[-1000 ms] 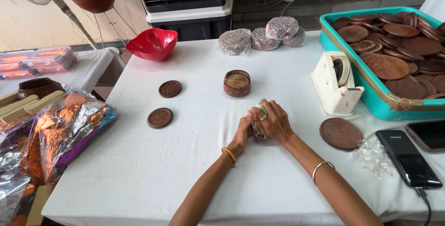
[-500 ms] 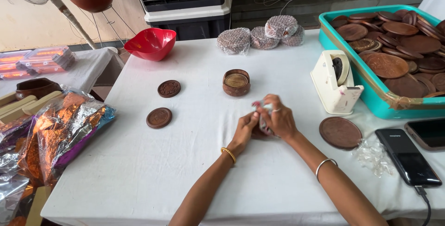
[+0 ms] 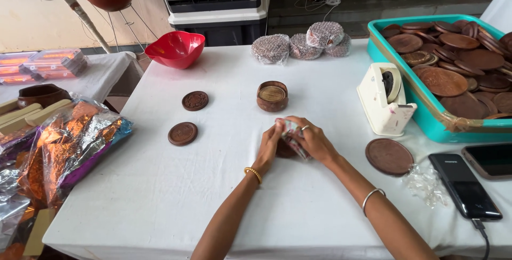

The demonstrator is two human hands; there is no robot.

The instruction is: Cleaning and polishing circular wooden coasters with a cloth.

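My left hand (image 3: pixel 269 147) and my right hand (image 3: pixel 312 140) meet at the middle of the white table (image 3: pixel 160 196). Together they press clear bubble wrap (image 3: pixel 292 132) around a small round brown wooden piece (image 3: pixel 285 150) lying on the cloth. Just beyond the hands stands a round wooden holder with coasters in it (image 3: pixel 272 96). Two carved wooden coasters (image 3: pixel 183 133) (image 3: pixel 195 100) lie to the left. A larger wooden disc (image 3: pixel 389 156) lies to the right of my right forearm.
A white tape dispenser (image 3: pixel 385 98) stands right of centre beside a teal tray (image 3: pixel 405 94) heaped with wooden discs. Bubble-wrapped bundles (image 3: pixel 303 44) and a red bowl (image 3: pixel 175 49) sit at the far edge. Two phones (image 3: pixel 464 185) lie at right, shiny foil bags (image 3: pixel 64 148) at left.
My hands have stayed in the same spot, working the wrap around the wooden piece; fingers shifted slightly and the wrap now shows between them.
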